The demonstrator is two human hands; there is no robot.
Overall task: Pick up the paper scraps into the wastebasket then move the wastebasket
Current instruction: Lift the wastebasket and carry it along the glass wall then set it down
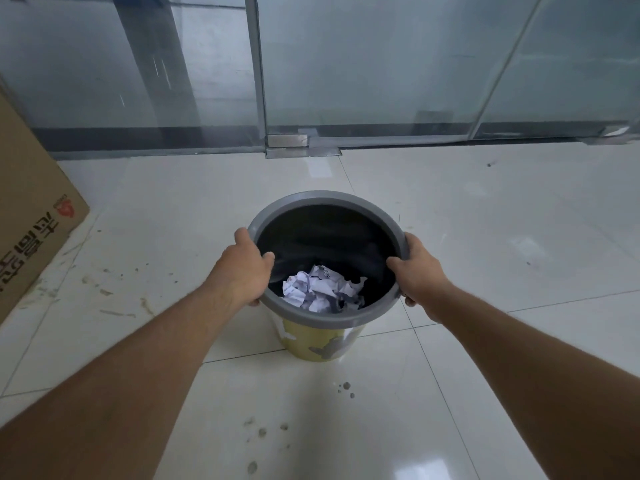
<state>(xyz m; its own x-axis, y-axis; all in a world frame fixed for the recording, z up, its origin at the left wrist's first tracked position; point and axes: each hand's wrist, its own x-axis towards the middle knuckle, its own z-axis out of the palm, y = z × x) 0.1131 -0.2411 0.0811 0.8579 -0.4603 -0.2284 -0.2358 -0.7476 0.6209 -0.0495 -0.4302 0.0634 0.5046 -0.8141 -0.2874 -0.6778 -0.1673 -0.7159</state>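
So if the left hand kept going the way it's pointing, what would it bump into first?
The left hand already grips the bin's rim and points forward and a little right. It would probably push the bin itself first; beyond that stands the glass door.

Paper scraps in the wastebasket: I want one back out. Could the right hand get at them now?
Probably yes: the wastebasket is open-topped, paper scraps uncovered. But the right hand grips the rim, so must let go first.

The floor (485,237) is of pale glossy tiles with thin dark joints — dirty smears on the left, small dark spots near the bottom. A box (31,216) of brown cardboard stands on it at the left edge. The bin (322,344) is near the middle — whether it touches the tiles, I cannot tell.
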